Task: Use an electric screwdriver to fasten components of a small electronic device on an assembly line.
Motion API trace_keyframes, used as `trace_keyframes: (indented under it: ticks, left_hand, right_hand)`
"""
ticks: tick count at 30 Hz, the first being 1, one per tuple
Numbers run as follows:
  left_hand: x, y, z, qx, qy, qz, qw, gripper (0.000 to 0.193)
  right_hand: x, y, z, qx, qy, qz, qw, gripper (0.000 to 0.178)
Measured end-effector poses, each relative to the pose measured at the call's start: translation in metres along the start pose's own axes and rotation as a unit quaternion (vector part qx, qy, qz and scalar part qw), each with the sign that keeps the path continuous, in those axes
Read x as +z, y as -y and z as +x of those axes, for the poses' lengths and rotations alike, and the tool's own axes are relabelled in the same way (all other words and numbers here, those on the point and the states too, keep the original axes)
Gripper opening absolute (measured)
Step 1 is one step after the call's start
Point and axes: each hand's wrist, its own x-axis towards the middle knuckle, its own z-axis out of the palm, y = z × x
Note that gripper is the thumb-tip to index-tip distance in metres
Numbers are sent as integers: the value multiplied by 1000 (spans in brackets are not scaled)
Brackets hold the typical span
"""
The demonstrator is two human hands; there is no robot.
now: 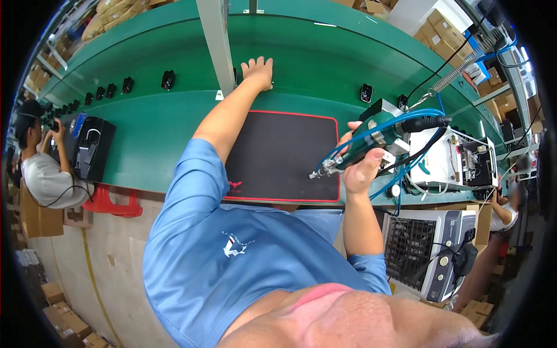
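Note:
My left hand [257,73] reaches across the bench, past the mat, beside the grey upright post. Its fingers are stretched out and apart over the green surface; what lies under the palm is hidden. Part of a small black piece [235,75] shows between the post and that hand. My right hand [362,168] is wrapped round a green power screwdriver [377,126] with a metal nose pointing left over the black mat's right edge. Blue hoses and a black cable run from the tool. The red-edged black mat [278,156] lies flat between my arms.
Small black parts [168,80] stand in a row along the green bench [139,139]. The grey post [216,46] rises at the back. A white-topped machine [432,156] and an air cooler [420,249] are at right. A co-worker [49,156] sits left, near a red stool [113,203].

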Motion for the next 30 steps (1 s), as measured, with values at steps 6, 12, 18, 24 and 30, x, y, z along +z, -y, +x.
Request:
trace_keyframes:
  ticks: [6, 12, 18, 24, 30]
  left_hand:
    - [-20, 19, 22, -133, 34, 104, 985, 80]
    - [2, 34, 44, -176, 136, 80, 972, 53]
    - [-14, 21, 27, -169, 115, 124, 971, 47]
    - [-20, 24, 17, -131, -97, -25, 986, 44]
    - [-10, 14, -81, 164, -123, -239, 949, 45]
  right_hand:
    - [-11, 6, 6, -8, -15, -5, 1000, 98]
    - [-12, 9, 7, -4, 1, 1, 1000, 96]
    - [-14, 10, 1, -4, -8, 12, 1000, 95]
    - [-15, 9, 0, -13, 5, 34, 999, 88]
    - [-9, 3, 5, -31, 6, 0, 1000, 86]
